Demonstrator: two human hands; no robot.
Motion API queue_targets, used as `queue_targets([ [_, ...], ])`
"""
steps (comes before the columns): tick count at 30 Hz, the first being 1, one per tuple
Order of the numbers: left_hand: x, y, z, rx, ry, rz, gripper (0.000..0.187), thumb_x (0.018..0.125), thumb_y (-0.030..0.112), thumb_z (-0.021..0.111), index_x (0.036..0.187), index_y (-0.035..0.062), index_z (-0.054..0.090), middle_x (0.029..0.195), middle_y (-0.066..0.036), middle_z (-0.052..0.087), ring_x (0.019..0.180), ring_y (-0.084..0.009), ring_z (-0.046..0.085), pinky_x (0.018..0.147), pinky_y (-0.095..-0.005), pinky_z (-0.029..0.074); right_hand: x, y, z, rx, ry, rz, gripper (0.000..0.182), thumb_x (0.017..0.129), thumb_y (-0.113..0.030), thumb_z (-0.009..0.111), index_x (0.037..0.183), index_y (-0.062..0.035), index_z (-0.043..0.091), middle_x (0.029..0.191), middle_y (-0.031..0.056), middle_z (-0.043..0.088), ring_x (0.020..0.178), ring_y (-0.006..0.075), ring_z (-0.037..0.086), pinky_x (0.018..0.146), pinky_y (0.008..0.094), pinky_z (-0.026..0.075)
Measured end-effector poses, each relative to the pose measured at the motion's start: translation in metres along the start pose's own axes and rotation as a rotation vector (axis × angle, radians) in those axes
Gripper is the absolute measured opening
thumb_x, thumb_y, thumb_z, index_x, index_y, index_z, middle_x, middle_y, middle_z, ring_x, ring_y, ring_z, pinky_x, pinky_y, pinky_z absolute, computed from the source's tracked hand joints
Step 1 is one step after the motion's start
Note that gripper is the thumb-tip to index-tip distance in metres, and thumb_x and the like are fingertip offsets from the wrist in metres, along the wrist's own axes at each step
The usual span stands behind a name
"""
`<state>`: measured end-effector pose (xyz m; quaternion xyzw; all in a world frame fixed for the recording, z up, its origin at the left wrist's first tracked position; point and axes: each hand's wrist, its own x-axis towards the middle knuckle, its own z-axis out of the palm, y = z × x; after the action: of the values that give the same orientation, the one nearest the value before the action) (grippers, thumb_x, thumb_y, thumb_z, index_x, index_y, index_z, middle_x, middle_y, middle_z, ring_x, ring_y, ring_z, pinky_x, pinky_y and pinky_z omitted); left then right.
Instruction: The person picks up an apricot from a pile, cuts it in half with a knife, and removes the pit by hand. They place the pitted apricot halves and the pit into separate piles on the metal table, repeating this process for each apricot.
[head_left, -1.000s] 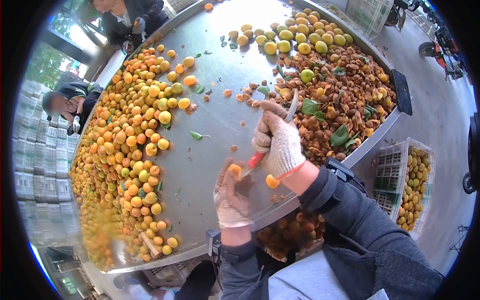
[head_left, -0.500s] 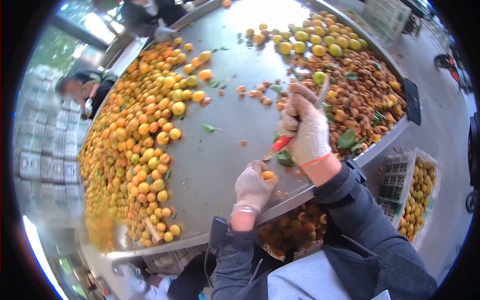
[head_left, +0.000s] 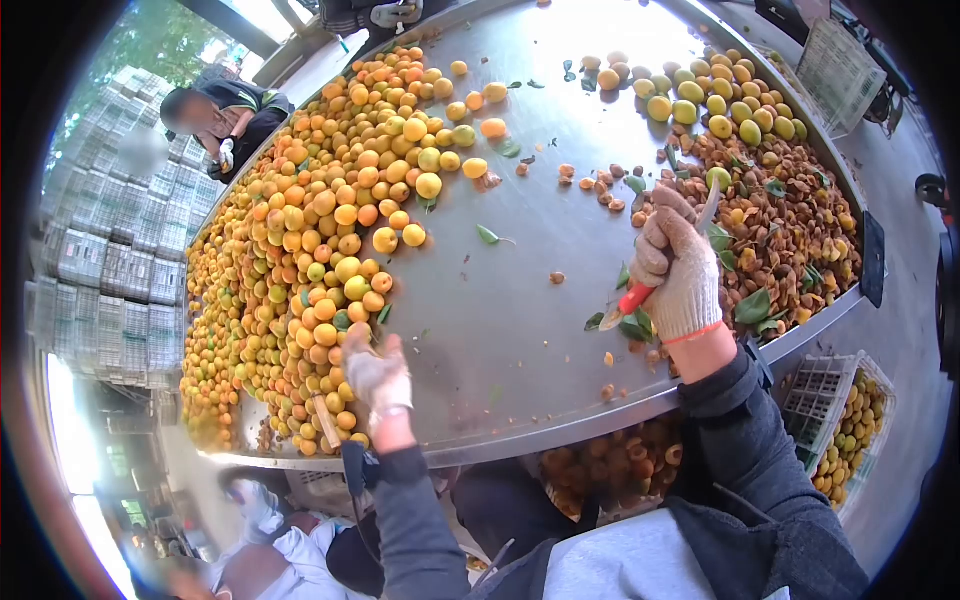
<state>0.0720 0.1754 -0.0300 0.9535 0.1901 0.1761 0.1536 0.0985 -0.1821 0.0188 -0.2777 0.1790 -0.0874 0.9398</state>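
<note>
My left hand [head_left: 378,375], in a pale glove, reaches to the near right edge of the heap of orange-yellow apricots [head_left: 340,215]. Its fingers are apart, with no fruit visible in them. In my gloved right hand [head_left: 682,265] is a red-handled hand tool [head_left: 636,298], gripped in a fist. A metal tip points down to the left, and a pale curved end sticks up above the fist. Below the tool lie green leaves [head_left: 637,325] and small scraps. To the right of this hand spreads a heap of brown, opened fruit pieces [head_left: 785,210].
Whole yellow-green fruit [head_left: 740,100] lies at the far right of the metal table [head_left: 500,350]. A wooden-handled tool [head_left: 326,422] rests by the apricots. Crates of fruit [head_left: 822,420] stand on the floor at right. Another person [head_left: 235,120] works at the left side; others are nearby.
My left hand has moved left from the front edge, where it held an apricot, to the heap; that apricot is out of its fingers. The right hand keeps its grip. The view has shifted.
</note>
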Motion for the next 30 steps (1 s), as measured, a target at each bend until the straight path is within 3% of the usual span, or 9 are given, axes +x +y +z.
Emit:
queue_targets([
  [1, 0.014, -0.019, 0.01, 0.333, 0.049, 0.002, 0.048, 0.076, 0.019, 0.075, 0.119, 0.006, 0.056, 0.117, -0.017, 0.055, 0.111, -0.0306, 0.055, 0.096, -0.0383, 0.045, -0.001, 0.002, 0.001, -0.005, 0.0, 0.022, 0.02, 0.096, -0.009, 0.048, 0.113, -0.0101, 0.058, 0.066, -0.0027, 0.04, 0.045, 0.0059, 0.035, 0.037, 0.0186, 0.027],
  [4, 0.036, -0.042, 0.031, 0.568, 0.001, -0.044, 0.048, 0.074, 0.029, 0.075, 0.115, 0.0098, 0.058, 0.109, -0.017, 0.057, 0.102, -0.032, 0.057, 0.088, -0.0417, 0.048, -0.005, 0.005, 0.0, -0.035, -0.01, 0.057, 0.02, 0.094, -0.009, 0.049, 0.113, -0.007, 0.056, 0.067, -0.0011, 0.043, 0.047, 0.0079, 0.037, 0.04, 0.0208, 0.028],
  [9, 0.046, -0.045, 0.025, 0.439, -0.024, 0.042, 0.039, 0.074, 0.019, 0.075, 0.108, 0.0086, 0.058, 0.099, -0.009, 0.059, 0.09, -0.0254, 0.06, 0.078, -0.0377, 0.05, -0.011, 0.013, 0.002, -0.216, 0.017, 0.102, 0.022, 0.093, -0.008, 0.051, 0.114, -0.0075, 0.057, 0.065, -0.002, 0.043, 0.044, 0.0063, 0.036, 0.038, 0.0201, 0.028],
  [12, 0.018, -0.006, 0.016, -0.881, -0.153, -0.265, 0.033, 0.076, -0.001, 0.068, 0.107, 0.0018, 0.056, 0.098, -0.005, 0.06, 0.079, -0.0111, 0.058, 0.067, -0.021, 0.047, -0.027, 0.018, 0.015, -0.454, -0.047, 0.178, 0.021, 0.09, -0.008, 0.054, 0.11, -0.006, 0.06, 0.062, -0.0025, 0.047, 0.044, 0.0059, 0.039, 0.038, 0.0205, 0.03],
  [15, -0.022, 0.061, -0.017, -1.745, -0.512, -0.271, 0.045, 0.078, -0.007, 0.068, 0.119, 0.0028, 0.052, 0.105, -0.008, 0.061, 0.09, -0.0185, 0.062, 0.083, -0.0291, 0.054, -0.039, 0.037, 0.023, -0.761, -0.236, 0.262, 0.018, 0.088, -0.009, 0.058, 0.104, -0.006, 0.066, 0.064, -0.0047, 0.053, 0.045, 0.0044, 0.042, 0.04, 0.02, 0.033],
  [20, -0.065, 0.108, -0.002, -1.925, -0.648, -0.331, 0.048, 0.08, -0.008, 0.067, 0.124, 0.0038, 0.051, 0.114, -0.011, 0.06, 0.104, -0.0245, 0.062, 0.093, -0.035, 0.053, -0.046, 0.055, 0.012, -0.969, -0.526, 0.085, 0.021, 0.087, -0.02, 0.066, 0.103, -0.0059, 0.068, 0.069, -0.0017, 0.06, 0.062, 0.0102, 0.057, 0.058, 0.0257, 0.046],
  [22, -0.076, 0.118, 0.006, -1.894, -0.621, -0.384, 0.046, 0.081, -0.008, 0.066, 0.123, 0.0045, 0.052, 0.115, -0.012, 0.06, 0.109, -0.0261, 0.061, 0.094, -0.0341, 0.052, -0.048, 0.046, 0.014, -1.41, -0.555, -0.043, 0.027, 0.087, -0.027, 0.065, 0.099, -0.0028, 0.066, 0.079, 0.015, 0.066, 0.071, 0.0285, 0.066, 0.067, 0.0351, 0.051],
  [25, -0.086, 0.125, 0.01, -1.801, -0.529, -0.361, 0.042, 0.082, -0.008, 0.065, 0.121, 0.0026, 0.053, 0.113, -0.012, 0.06, 0.11, -0.0262, 0.06, 0.095, -0.0334, 0.052, -0.051, 0.043, 0.008, -1.301, -0.565, -0.02, 0.027, 0.086, -0.027, 0.066, 0.096, -0.002, 0.065, 0.081, 0.0195, 0.066, 0.075, 0.0354, 0.064, 0.067, 0.0365, 0.051],
  [30, -0.089, 0.115, 0.018, -2.036, -0.627, -0.467, 0.038, 0.087, 0.003, 0.065, 0.123, 0.0009, 0.052, 0.115, -0.014, 0.06, 0.113, -0.0284, 0.059, 0.097, -0.0367, 0.051, -0.059, 0.038, 0.009, -1.297, -0.686, -0.126, 0.019, 0.086, -0.02, 0.066, 0.094, -0.0026, 0.065, 0.079, 0.0143, 0.066, 0.071, 0.0239, 0.064, 0.069, 0.0324, 0.05],
])
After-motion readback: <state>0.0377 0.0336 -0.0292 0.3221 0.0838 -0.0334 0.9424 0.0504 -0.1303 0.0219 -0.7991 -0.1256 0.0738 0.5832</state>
